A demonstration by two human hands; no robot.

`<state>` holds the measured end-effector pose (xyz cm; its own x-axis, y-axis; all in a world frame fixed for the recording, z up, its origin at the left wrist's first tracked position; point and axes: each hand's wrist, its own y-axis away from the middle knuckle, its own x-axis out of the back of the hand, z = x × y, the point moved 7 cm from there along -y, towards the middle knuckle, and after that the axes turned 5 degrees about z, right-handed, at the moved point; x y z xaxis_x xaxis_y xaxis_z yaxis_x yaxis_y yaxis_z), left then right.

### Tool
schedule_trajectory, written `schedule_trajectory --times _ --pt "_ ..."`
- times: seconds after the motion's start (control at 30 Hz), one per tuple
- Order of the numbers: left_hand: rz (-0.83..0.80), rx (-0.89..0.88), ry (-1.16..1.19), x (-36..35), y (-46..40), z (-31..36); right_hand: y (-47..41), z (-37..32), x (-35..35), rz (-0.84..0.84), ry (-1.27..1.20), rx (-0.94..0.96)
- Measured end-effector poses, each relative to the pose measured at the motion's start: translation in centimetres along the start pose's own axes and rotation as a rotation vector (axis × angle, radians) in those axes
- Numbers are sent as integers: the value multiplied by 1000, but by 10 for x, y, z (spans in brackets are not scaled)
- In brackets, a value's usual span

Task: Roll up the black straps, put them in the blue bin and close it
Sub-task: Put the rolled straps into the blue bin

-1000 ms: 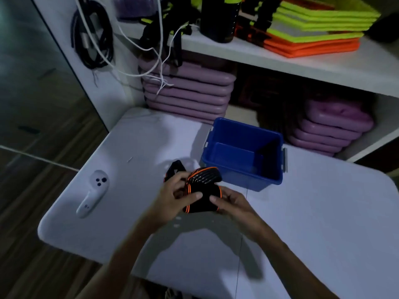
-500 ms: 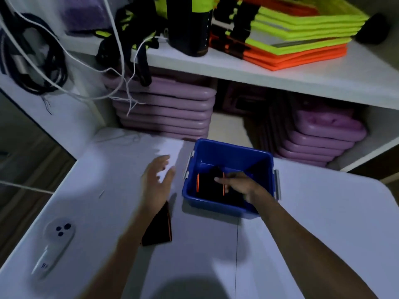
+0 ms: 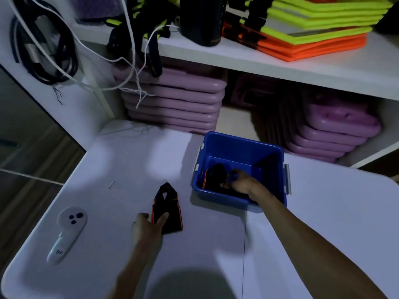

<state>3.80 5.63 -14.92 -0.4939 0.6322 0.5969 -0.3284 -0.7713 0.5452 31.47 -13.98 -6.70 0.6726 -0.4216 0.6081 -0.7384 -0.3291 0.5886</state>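
On the table (image 3: 323,234), the left hand (image 3: 148,226) pinched the near edge of a flat black strap (image 3: 170,203) in its grip. Farther off, the right hand (image 3: 243,184) lay inside the blue bin (image 3: 239,145) against a rolled strap (image 3: 216,175); whether its grip held the roll could not be told.

Close head view down onto table (image 3: 345,201)

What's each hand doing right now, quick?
Left hand: pinches the near end of the flat strap on the table.
Right hand: inside the blue bin, against the rolled strap; grip cannot be told.
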Motion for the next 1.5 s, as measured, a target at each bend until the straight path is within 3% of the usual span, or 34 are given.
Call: schedule_trajectory --times 0.1,0.2,0.27,0.33,0.4,0.53,0.67,0.9,1.0,1.07,1.13,1.3,1.5 --pt "-39 31 79 4 2 10 37 -19 18 141 -88 74" --pt "-126 32 146 11 29 35 91 -39 38 451 -237 335" --pt "-187 32 144 11 39 38 131 -46 35 549 -351 515" --pt "-164 7 205 14 46 38 160 -45 14 458 -426 579" --pt "-171 -46 236 14 52 41 170 -32 -21 296 -425 505" --pt "-199 -166 220 20 80 50 162 13 -94 -43 -220 173" --pt "-275 -261 291 31 103 58 175 26 -120 -347 -450 -67" --pt "-237 -609 371 53 161 179 188 -27 -1 -49 -825 423" --pt "-236 -726 352 32 160 242 176 -38 63 175 -902 465" --pt "-217 -771 252 5 143 262 143 -27 84 283 -866 370" --pt "-93 -842 98 -18 116 261 103 -8 87 334 -743 200" --pt "122 -991 -229 -45 86 228 41 29 47 172 -251 -112" --pt "150 -1060 -278 -47 87 225 27 33 36 38 -101 -181"
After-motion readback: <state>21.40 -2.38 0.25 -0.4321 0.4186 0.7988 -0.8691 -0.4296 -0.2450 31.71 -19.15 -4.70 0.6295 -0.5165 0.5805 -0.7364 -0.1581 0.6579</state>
